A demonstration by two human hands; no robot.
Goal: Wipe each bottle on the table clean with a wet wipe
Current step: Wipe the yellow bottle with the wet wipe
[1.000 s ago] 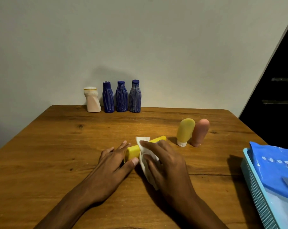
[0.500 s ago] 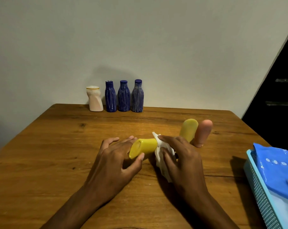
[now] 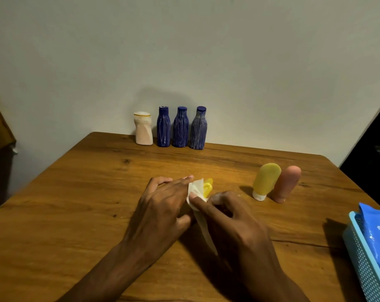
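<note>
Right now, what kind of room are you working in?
Probably a plain room in a home, not a workshop: a wooden table pushed against a bare painted wall, toiletry-style bottles lined along it, and a blue plastic basket holding a wipes pack.

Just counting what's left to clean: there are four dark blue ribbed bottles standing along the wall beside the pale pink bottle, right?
Not quite. The head view shows three dark blue ribbed bottles, not four. They do stand along the wall beside the pale pink bottle.
</note>
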